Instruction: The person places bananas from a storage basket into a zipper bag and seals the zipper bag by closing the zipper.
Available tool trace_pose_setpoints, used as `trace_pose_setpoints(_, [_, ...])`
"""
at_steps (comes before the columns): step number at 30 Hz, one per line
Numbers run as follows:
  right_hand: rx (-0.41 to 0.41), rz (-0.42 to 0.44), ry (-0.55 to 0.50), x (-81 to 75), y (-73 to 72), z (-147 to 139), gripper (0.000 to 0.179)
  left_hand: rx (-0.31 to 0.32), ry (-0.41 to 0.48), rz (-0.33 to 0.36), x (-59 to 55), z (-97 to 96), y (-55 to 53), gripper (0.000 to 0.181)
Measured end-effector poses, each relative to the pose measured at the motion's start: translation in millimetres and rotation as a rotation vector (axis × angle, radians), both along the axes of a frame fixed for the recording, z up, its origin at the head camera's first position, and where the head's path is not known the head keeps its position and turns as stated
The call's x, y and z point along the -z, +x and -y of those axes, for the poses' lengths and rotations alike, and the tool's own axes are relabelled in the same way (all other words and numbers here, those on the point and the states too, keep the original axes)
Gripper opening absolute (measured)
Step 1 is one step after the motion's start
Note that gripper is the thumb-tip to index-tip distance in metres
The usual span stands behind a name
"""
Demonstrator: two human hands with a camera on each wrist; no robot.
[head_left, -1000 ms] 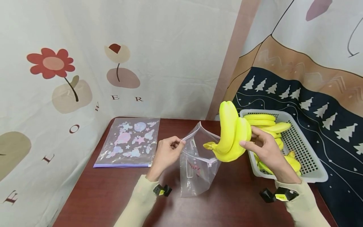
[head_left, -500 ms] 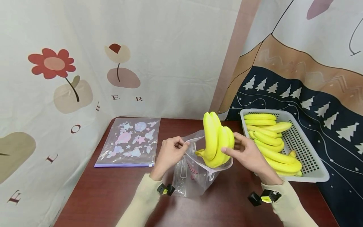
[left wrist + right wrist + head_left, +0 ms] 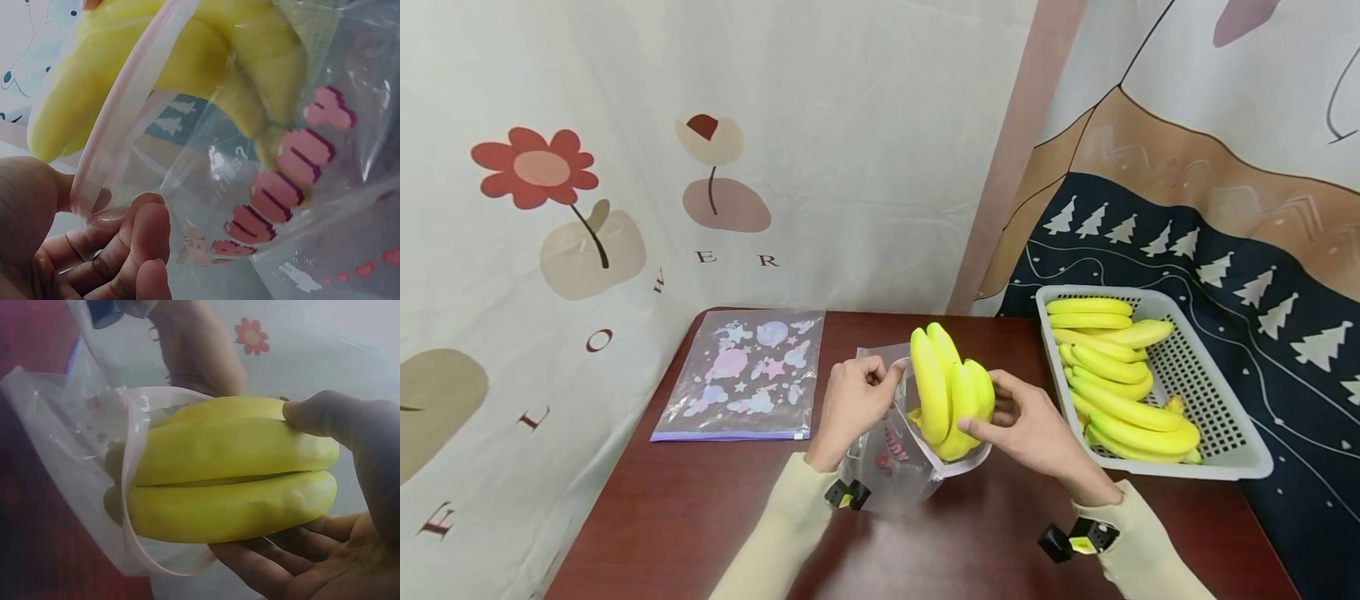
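My right hand (image 3: 1033, 429) grips a yellow bunch of bananas (image 3: 934, 387), thumb on one side and fingers on the other. The stem end of the bunch sits inside the mouth of a clear zip bag (image 3: 880, 467), while the banana tips stick out above the rim. My left hand (image 3: 859, 404) pinches the left edge of that bag's mouth between thumb and fingers. In the left wrist view, pink lettering (image 3: 275, 175) shows on the bag, with the stem visible through the plastic. From the right wrist view, the pale zip rim (image 3: 132, 462) loops round the bananas.
A grey perforated basket (image 3: 1221, 417) at the right holds several more bananas (image 3: 1120, 367). Lying flat at the back left is another clear zip bag (image 3: 737, 375) with pastel prints and a purple slider edge. Printed cloth (image 3: 865, 150) hangs behind the brown table (image 3: 647, 517).
The bananas in my right hand have moved left and down, from beside the bag into its mouth. My left hand keeps its pinch on the rim, and the bag has tilted.
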State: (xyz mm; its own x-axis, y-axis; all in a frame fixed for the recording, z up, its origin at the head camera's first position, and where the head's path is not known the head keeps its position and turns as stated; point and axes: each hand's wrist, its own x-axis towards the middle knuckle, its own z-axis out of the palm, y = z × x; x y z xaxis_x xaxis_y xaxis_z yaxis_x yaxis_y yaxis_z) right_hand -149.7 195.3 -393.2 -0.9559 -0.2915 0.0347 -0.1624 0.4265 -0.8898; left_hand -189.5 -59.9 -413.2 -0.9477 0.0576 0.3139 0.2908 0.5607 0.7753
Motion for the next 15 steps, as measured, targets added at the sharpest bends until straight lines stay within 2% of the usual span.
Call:
trace_pose_setpoints(6, [0.013, -0.091, 0.137, 8.0, 5.1, 7.9, 0.061, 0.037, 0.091, 0.015, -0.2, -1.9, -0.8, 0.044])
trace_pose_setpoints(10, [0.016, -0.122, 0.216, 11.3, 6.9, 11.7, 0.063, 0.067, 0.177, 0.05, 0.0, -1.6, -2.2, 0.04])
trace_pose_setpoints(15, [-0.005, -0.154, 0.287, 12.7, 7.5, 13.2, 0.064, 0.07, 0.229, 0.068, 0.9, 2.0, -5.9, 0.034])
